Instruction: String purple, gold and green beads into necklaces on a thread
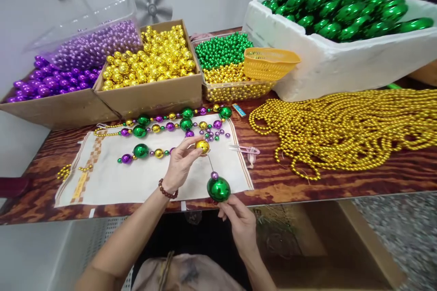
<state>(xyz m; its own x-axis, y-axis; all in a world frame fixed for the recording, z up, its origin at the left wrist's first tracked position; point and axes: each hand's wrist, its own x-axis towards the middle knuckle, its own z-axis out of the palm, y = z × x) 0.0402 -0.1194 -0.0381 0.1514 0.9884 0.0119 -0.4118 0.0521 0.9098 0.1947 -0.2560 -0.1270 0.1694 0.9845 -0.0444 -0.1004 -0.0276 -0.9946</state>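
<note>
A gold bead (202, 147) is pinched between the thumb and fingers of my left hand (180, 163), above the white cloth (112, 182). From it a thin needle or wire runs down to a small purple bead (214, 175) and a large green bead (219, 189). Just under the green bead, my right hand (239, 218) is closed in a pinch; what its fingertips grip is mostly hidden. Rows of strung green, gold and purple beads (140, 151) lie on the cloth. Loose small purple and green beads (211, 135) sit near my left fingertips.
Behind the cloth stand cardboard boxes of purple beads (51, 82) and gold beads (153, 57). A clear tub (235, 91) carries an orange basket (269, 66). At right are a foam box (290, 54) of green beads, gold bead strands (341, 132) and thread snips (246, 149).
</note>
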